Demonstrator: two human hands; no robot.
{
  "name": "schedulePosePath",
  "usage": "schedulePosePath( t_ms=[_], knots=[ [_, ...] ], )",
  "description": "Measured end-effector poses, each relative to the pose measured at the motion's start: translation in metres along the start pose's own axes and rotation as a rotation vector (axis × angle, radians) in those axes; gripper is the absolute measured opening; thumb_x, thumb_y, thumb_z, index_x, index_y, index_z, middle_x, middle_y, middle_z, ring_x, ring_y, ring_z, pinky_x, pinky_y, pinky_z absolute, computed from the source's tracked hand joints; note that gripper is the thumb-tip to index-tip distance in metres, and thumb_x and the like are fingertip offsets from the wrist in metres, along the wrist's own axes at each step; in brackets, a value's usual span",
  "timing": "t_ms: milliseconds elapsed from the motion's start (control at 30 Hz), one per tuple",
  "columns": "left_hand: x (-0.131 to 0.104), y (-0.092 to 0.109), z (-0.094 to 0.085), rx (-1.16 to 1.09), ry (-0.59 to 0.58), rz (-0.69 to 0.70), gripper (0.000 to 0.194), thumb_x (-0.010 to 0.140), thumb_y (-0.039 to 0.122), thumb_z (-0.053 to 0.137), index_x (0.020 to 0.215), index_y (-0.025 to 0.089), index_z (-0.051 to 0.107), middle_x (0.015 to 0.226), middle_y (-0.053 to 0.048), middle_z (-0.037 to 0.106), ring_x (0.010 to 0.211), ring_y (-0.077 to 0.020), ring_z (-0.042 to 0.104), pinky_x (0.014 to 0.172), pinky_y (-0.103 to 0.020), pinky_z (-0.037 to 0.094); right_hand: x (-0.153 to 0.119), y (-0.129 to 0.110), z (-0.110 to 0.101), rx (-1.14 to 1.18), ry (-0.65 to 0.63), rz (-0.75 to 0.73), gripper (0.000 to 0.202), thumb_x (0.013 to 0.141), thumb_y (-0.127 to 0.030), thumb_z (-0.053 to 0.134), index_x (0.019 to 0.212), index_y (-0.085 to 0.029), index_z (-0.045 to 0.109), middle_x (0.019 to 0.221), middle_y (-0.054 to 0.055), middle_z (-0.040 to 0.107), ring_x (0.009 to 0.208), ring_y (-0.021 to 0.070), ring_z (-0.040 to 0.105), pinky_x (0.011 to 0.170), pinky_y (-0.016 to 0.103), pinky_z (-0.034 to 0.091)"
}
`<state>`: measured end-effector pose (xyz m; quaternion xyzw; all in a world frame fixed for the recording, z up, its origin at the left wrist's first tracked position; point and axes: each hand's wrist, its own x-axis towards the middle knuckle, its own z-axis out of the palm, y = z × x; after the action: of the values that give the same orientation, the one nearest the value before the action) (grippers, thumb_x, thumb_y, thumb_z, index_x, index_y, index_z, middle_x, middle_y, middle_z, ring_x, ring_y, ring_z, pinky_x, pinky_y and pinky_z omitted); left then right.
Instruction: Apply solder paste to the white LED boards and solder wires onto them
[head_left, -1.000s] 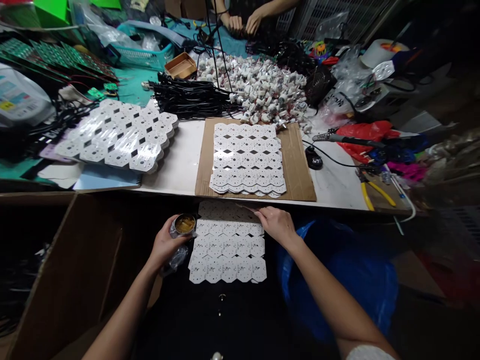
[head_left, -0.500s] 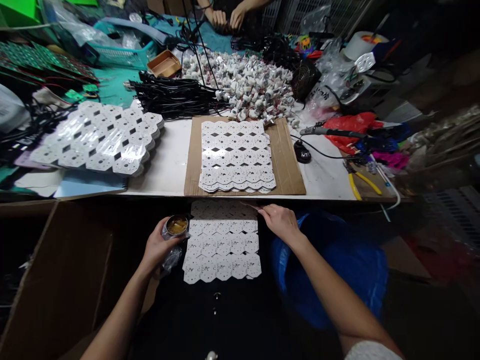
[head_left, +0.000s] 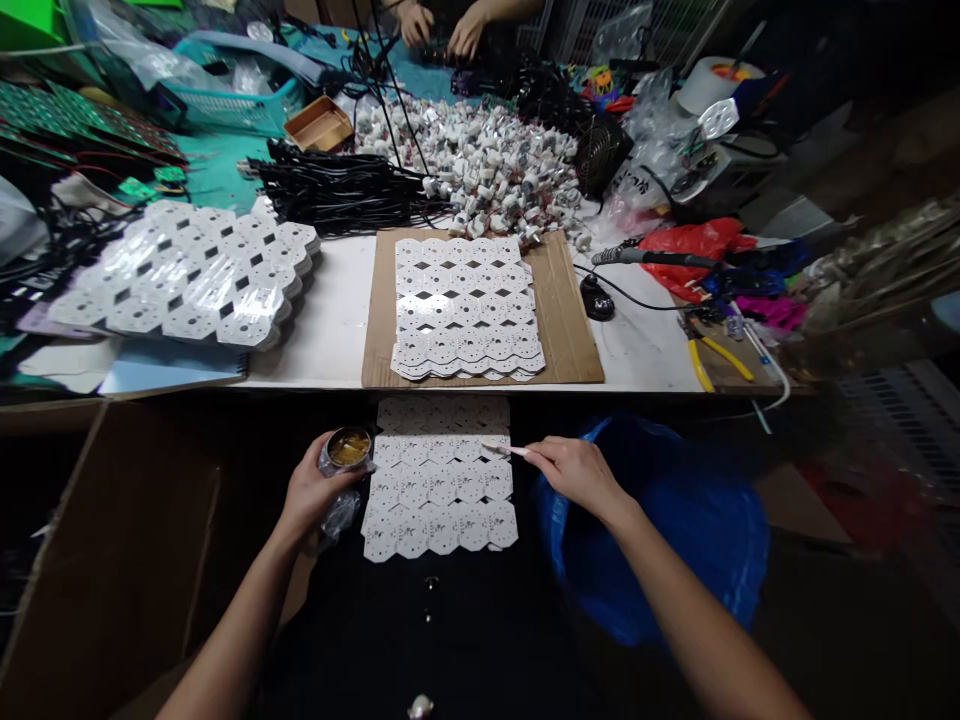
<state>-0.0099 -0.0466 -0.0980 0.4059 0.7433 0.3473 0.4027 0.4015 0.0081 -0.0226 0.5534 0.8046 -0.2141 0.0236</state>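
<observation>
In my left hand (head_left: 311,487) is a small round tin (head_left: 349,447) with amber contents, clear plastic bunched beneath it. Its open top faces up, just left of the white perforated boards (head_left: 439,480) on my lap. My right hand (head_left: 577,472) grips a small brush (head_left: 510,449) by its thin pale handle, toothbrush-like in shape. The brush's head is over the right side of the lap boards; whether it touches them I cannot tell. On the bench ahead, a stack of similar white boards (head_left: 469,310) lies on a cardboard sheet (head_left: 566,310).
More white boards (head_left: 187,270) are piled at left. Behind lie black cables (head_left: 337,195) and a heap of small white parts (head_left: 495,160). A soldering iron (head_left: 652,257) and yellow-handled pliers (head_left: 701,365) sit right, above a blue bin (head_left: 667,540). Another person's hands (head_left: 439,30) work across the bench.
My right hand has come down and toward me, bringing the brush from the far edge of the lap boards to over their right side. My left hand keeps hold of the tin.
</observation>
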Motion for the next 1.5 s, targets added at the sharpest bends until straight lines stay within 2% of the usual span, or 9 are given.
schedulePosePath(
  t_ms=[100, 300, 533, 733, 867, 1000, 1167, 1367, 1500],
  knots=[
    [0.001, -0.003, 0.001, 0.001, -0.001, 0.013, 0.076, 0.057, 0.044, 0.086, 0.124, 0.019, 0.059, 0.109, -0.008, 0.072, 0.1, -0.026, 0.068, 0.096, -0.04, 0.052, -0.002, -0.002, -0.001, 0.043, -0.025, -0.051, 0.028, 0.101, -0.033, 0.051, 0.104, -0.027, 0.078, 0.095, -0.001, 0.078, 0.083, 0.0147, 0.071, 0.068, 0.023, 0.045],
    [0.001, -0.002, 0.002, 0.012, 0.032, 0.002, 0.075, 0.056, 0.042, 0.086, 0.123, 0.02, 0.06, 0.107, -0.007, 0.072, 0.1, -0.0264, 0.068, 0.095, -0.039, 0.052, 0.018, -0.024, 0.006, 0.025, 0.056, -0.058, 0.03, 0.102, -0.037, 0.049, 0.11, -0.026, 0.076, 0.099, 0.001, 0.077, 0.089, 0.0166, 0.071, 0.066, 0.023, 0.043],
    [-0.002, 0.001, 0.002, -0.03, 0.043, -0.011, 0.073, 0.054, 0.039, 0.086, 0.119, 0.02, 0.061, 0.107, -0.007, 0.072, 0.101, -0.0271, 0.068, 0.095, -0.039, 0.052, 0.028, -0.036, 0.001, -0.07, -0.061, -0.161, 0.027, 0.101, -0.034, 0.052, 0.099, -0.024, 0.077, 0.091, 0.002, 0.076, 0.079, 0.0161, 0.069, 0.059, 0.025, 0.034],
    [-0.002, -0.002, 0.005, -0.046, 0.048, -0.017, 0.077, 0.052, 0.04, 0.087, 0.121, 0.019, 0.059, 0.111, -0.008, 0.07, 0.104, -0.0283, 0.067, 0.099, -0.042, 0.049, 0.041, -0.057, 0.001, -0.074, -0.025, -0.178, 0.028, 0.103, -0.034, 0.049, 0.107, -0.024, 0.074, 0.094, 0.003, 0.075, 0.082, 0.0161, 0.067, 0.061, 0.024, 0.034],
    [-0.002, -0.003, 0.007, -0.069, 0.042, -0.002, 0.076, 0.052, 0.04, 0.088, 0.119, 0.019, 0.06, 0.11, -0.008, 0.071, 0.104, -0.0279, 0.067, 0.099, -0.041, 0.049, 0.048, -0.069, 0.002, -0.145, -0.073, -0.203, 0.03, 0.103, -0.035, 0.049, 0.099, -0.022, 0.075, 0.09, 0.005, 0.073, 0.078, 0.0158, 0.066, 0.06, 0.025, 0.033],
    [-0.002, -0.006, 0.008, -0.115, 0.033, -0.003, 0.077, 0.051, 0.039, 0.089, 0.119, 0.019, 0.06, 0.111, -0.008, 0.071, 0.105, -0.0273, 0.067, 0.099, -0.041, 0.049, 0.053, -0.072, 0.0, -0.098, -0.142, -0.265, 0.027, 0.101, -0.035, 0.051, 0.098, -0.024, 0.077, 0.092, 0.003, 0.074, 0.078, 0.015, 0.066, 0.06, 0.024, 0.034],
    [-0.001, -0.009, 0.008, -0.118, 0.029, 0.007, 0.076, 0.053, 0.037, 0.088, 0.121, 0.019, 0.059, 0.112, -0.008, 0.07, 0.106, -0.0277, 0.066, 0.1, -0.041, 0.049, 0.065, -0.086, 0.008, -0.076, -0.098, -0.237, 0.031, 0.104, -0.037, 0.046, 0.107, -0.025, 0.074, 0.094, 0.004, 0.073, 0.081, 0.0152, 0.066, 0.061, 0.024, 0.035],
    [-0.004, 0.0, 0.006, -0.084, 0.044, 0.012, 0.071, 0.053, 0.032, 0.086, 0.118, 0.019, 0.061, 0.111, -0.007, 0.071, 0.107, -0.0279, 0.067, 0.099, -0.039, 0.05, 0.073, -0.099, 0.011, -0.081, -0.19, -0.325, 0.029, 0.102, -0.036, 0.05, 0.097, -0.023, 0.075, 0.094, 0.004, 0.074, 0.08, 0.0167, 0.068, 0.063, 0.025, 0.038],
    [-0.004, -0.001, 0.008, -0.13, 0.044, -0.003, 0.073, 0.052, 0.032, 0.088, 0.118, 0.019, 0.061, 0.109, -0.007, 0.072, 0.105, -0.0275, 0.068, 0.099, -0.04, 0.05, 0.083, -0.111, 0.011, -0.05, -0.155, -0.329, 0.03, 0.103, -0.037, 0.046, 0.108, -0.024, 0.074, 0.1, 0.004, 0.075, 0.084, 0.0171, 0.068, 0.064, 0.024, 0.039]
  ],
)
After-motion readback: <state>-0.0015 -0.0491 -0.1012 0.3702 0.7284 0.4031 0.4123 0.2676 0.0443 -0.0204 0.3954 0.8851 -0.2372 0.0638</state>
